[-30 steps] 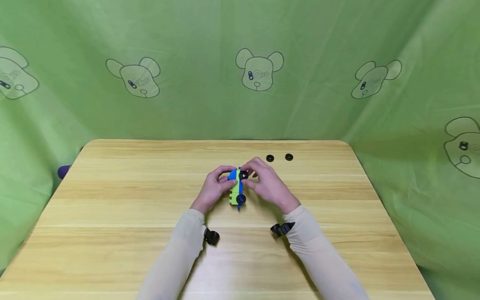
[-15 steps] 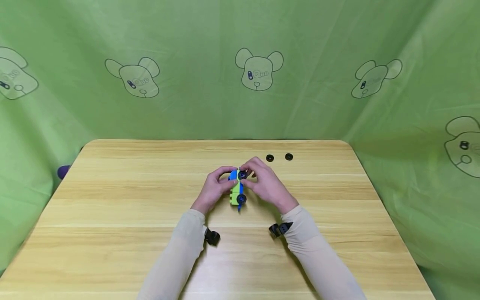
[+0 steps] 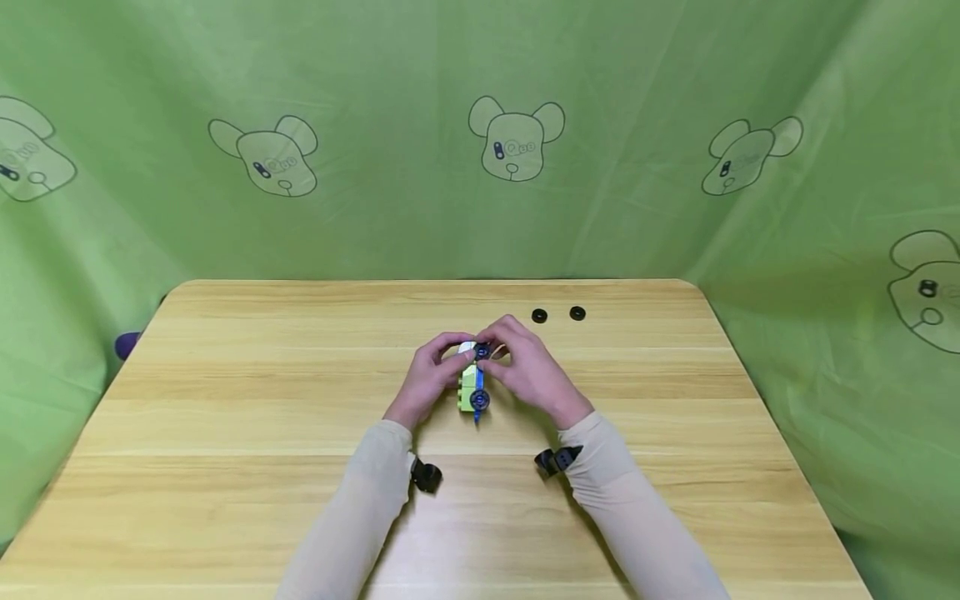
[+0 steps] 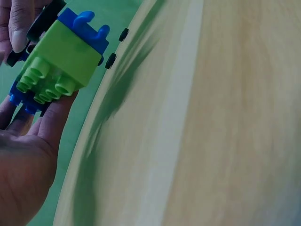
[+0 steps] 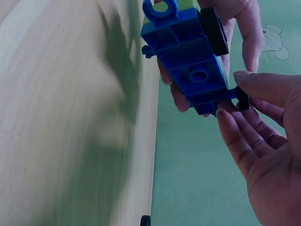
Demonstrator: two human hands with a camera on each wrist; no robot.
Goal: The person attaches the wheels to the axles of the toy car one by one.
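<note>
A toy car built of blocks (image 3: 468, 398) is held up over the table by my left hand (image 3: 426, 379), thumb on its side. It has lime-green studded blocks (image 4: 61, 59) and a blue wheeled base (image 5: 183, 49) with a hook at one end. Fingers and thumb of my right hand (image 3: 531, 367) pinch a black tyre (image 5: 243, 99) at the far axle end. On the same side, another black tyre (image 5: 214, 30) sits on the nearer axle. A bare blue axle stub (image 5: 148, 51) sticks out on the opposite side. Fingers partly cover the car's far end.
Two loose black tyres, one at left (image 3: 539, 316) and one at right (image 3: 577, 313), lie on the wooden table (image 3: 262, 400) beyond the right hand. A green curtain (image 3: 390, 217) hangs behind the table. Each wrist wears a small black camera.
Blue now shows in the centre of the pinched tyre, where a pale hole showed a second ago. The car has turned and shifted slightly; both hands keep their hold.
</note>
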